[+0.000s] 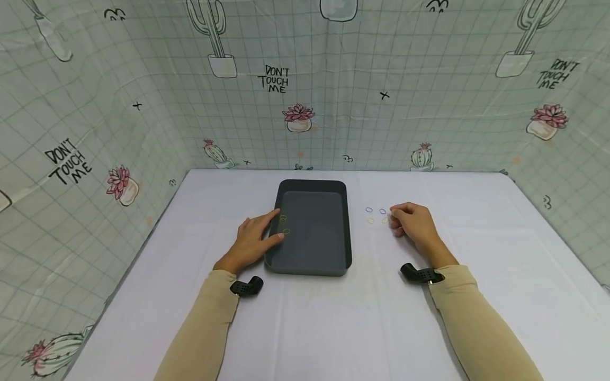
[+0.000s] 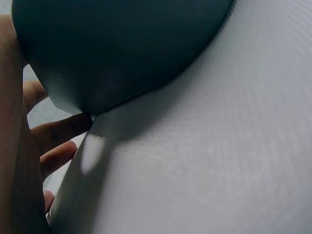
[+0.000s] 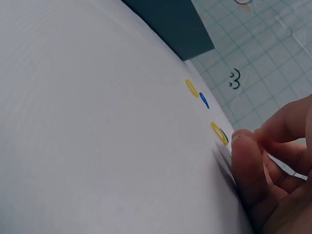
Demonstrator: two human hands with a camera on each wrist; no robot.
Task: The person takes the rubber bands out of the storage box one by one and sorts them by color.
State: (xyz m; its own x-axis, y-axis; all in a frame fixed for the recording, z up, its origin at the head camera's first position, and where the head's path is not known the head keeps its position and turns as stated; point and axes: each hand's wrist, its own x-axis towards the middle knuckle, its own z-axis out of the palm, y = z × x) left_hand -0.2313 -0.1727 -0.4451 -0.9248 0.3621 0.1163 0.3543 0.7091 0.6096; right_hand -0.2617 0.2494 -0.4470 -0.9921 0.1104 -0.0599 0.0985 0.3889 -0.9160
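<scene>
A dark grey rectangular tray (image 1: 314, 254) stands on the white table. My left hand (image 1: 252, 238) rests at its left rim, fingers spread, the thumb lower on the same side. Several thin yellow loops (image 1: 286, 231), like small rubber bands, lie inside the tray near that hand. Right of the tray are two blue loops (image 1: 369, 210) and two yellow loops (image 1: 370, 220), close together on the table. My right hand (image 1: 414, 225) is just beside them, fingers curled, thumb tip against index finger. In the right wrist view no loop shows between these fingertips (image 3: 246, 151).
White cloth covers the table (image 1: 305, 328). A printed curtain (image 1: 352, 95) with cacti and a grid hangs behind it and at both sides. Each wrist wears a black camera band, such as the right wrist camera (image 1: 419, 273).
</scene>
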